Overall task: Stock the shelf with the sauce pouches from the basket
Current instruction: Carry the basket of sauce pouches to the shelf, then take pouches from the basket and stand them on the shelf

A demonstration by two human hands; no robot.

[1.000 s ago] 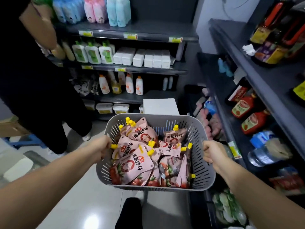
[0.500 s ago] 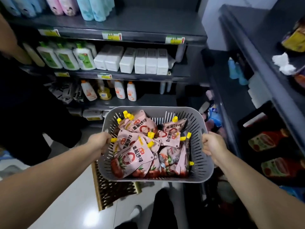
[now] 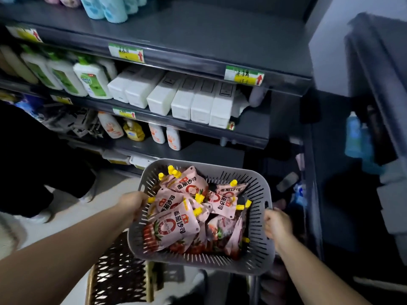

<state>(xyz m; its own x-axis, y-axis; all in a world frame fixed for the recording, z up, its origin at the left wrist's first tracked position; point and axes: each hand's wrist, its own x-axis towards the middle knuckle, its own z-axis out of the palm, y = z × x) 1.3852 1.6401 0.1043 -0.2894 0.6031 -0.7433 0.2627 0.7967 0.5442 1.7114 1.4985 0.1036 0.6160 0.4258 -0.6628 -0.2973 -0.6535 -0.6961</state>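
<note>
"So, nearest to you, what are the 2 hands doing?"

"Both are clamped on a grey slotted basket [image 3: 198, 261] held up off the floor. The left hand [image 3: 132, 204] is curled over its left rim, and the right hand [image 3: 278, 224] is wrapped round the right rim."

"And the sauce pouches [image 3: 174, 227]?"

"All inside the basket, heaped loosely on one another. They're pink with red tomato pictures and yellow caps [image 3: 198, 197], and 3 of those caps bunch together at the far left corner. None lies on a shelf."

"What's under the basket?"

"Pale floor, with a brown woven crate [image 3: 119, 274] just left of the arms (I can't tell what it holds, it's too dim)."

"Further out?"

"At the left another person in black clothes [image 3: 33, 161] stands by the shelving. Straight ahead is a dark shelf unit [image 3: 198, 40]. Its low level has small white bottles with orange print [image 3: 174, 138] beside a yellow bottle [image 3: 133, 130]. The level above carries a row of white boxes [image 3: 182, 100], with green-and-white bottles [image 3: 92, 82] to their left. Yellow-and-green price tags [image 3: 243, 75] sit on the shelf edges, and pale blue bottles [image 3: 105, 6] stand on top."

"And to the right?"

"A second dark shelf [image 3: 374, 62] runs along that side, with a blue bottle [image 3: 352, 135] on it, well apart from the basket."
</note>
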